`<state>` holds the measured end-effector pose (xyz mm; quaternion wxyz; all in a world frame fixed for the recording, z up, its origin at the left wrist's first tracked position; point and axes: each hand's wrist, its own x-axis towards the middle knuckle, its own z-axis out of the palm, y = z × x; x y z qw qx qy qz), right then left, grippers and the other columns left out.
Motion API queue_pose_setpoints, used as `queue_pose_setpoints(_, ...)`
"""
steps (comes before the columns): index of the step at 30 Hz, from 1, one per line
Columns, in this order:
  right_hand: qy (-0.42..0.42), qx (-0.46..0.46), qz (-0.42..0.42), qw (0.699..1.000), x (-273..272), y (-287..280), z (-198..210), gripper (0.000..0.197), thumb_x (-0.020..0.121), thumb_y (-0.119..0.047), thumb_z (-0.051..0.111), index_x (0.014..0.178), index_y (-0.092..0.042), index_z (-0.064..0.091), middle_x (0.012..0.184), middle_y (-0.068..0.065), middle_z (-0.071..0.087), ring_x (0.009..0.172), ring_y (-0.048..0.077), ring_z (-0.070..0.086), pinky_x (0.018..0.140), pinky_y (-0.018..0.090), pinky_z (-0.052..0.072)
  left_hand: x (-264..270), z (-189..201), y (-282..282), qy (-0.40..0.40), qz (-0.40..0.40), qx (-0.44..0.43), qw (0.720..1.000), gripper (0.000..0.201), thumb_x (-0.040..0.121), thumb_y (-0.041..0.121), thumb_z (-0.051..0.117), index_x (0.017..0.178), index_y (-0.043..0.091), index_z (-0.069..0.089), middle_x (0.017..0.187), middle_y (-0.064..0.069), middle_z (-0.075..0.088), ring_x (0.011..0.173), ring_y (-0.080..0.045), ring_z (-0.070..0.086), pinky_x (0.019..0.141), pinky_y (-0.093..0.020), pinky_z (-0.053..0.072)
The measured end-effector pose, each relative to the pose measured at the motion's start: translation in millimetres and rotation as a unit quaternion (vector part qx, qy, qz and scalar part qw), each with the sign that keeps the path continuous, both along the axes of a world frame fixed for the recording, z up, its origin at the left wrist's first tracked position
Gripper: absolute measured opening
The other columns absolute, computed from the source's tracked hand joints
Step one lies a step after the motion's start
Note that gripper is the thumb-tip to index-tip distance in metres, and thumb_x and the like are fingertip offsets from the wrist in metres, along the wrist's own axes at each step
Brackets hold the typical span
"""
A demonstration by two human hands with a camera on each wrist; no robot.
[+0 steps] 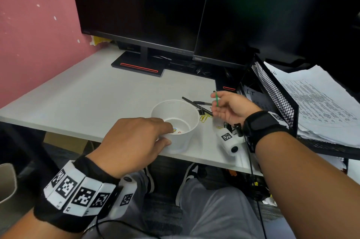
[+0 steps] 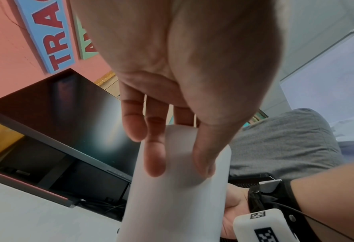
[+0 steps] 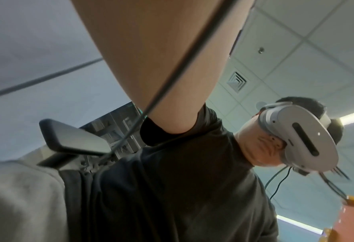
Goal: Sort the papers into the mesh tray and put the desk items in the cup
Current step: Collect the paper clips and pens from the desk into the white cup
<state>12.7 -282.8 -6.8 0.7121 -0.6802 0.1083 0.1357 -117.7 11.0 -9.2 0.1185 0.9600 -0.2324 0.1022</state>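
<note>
Surface: white desk (image 1: 81, 92), flat, front edge toward the person. Pink wall (image 1: 35, 34) to the left of the desk. Two dark monitors (image 1: 140, 4) stand at the desk's far edge, screens off. In the right wrist view only the person's forearm, dark shirt, headset and a tiled ceiling show; no fingers.

Landmark: white cup (image 1: 176, 119), upright near the desk's front edge, mouth up. A few coloured paper clips lie on its bottom.

Left hand (image 1: 134, 141) grips the cup from the cup's left side, fingers over the rim and thumb on the near wall; the left wrist view shows fingers (image 2: 154, 157) pressed on the white wall.

Right hand (image 1: 231, 107) is raised just right of the cup, palm up, thumb and forefinger pinching a green paper clip (image 1: 216, 99). The clip's long axis runs nearly vertical in the head view.

Behind and right of the cup, on the desk: black pens (image 1: 196, 104), long axes running left-to-right and slanting toward the right hand; a black binder clip (image 1: 201, 111) and yellow paper clips (image 1: 204, 118) just beside the cup's right rim.

Far right of the cup: black mesh tray (image 1: 276, 92), with a stack of printed papers (image 1: 319, 106) on it, edges uneven.
</note>
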Motion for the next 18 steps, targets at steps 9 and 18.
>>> queue_pose_setpoints(9,0.031,-0.195,-0.024,0.980,12,8,-10,0.025,0.094,-0.026,0.068,0.075,-0.017,0.054,0.060,-0.003,0.044,0.046,0.013,0.036,0.040,0.024,0.029,-1,2,1,0.009,0.008,0.008,1.000,0.017,0.093,0.048,0.056,0.109,0.044,0.059,0.094,0.019,0.065,0.080,-0.006,0.067,0.056,-0.028,0.043)
queue_pose_setpoints(18,0.005,-0.628,0.085,0.774,25,24,-28,0.050,0.074,-0.051,0.089,0.079,-0.016,0.054,0.087,0.005,0.067,0.093,0.030,0.071,0.080,0.037,0.061,-3,4,-1,0.000,0.004,0.005,1.000,0.017,0.092,0.047,0.058,0.108,0.042,0.061,0.093,0.019,0.066,0.079,-0.009,0.067,0.053,-0.027,0.041)
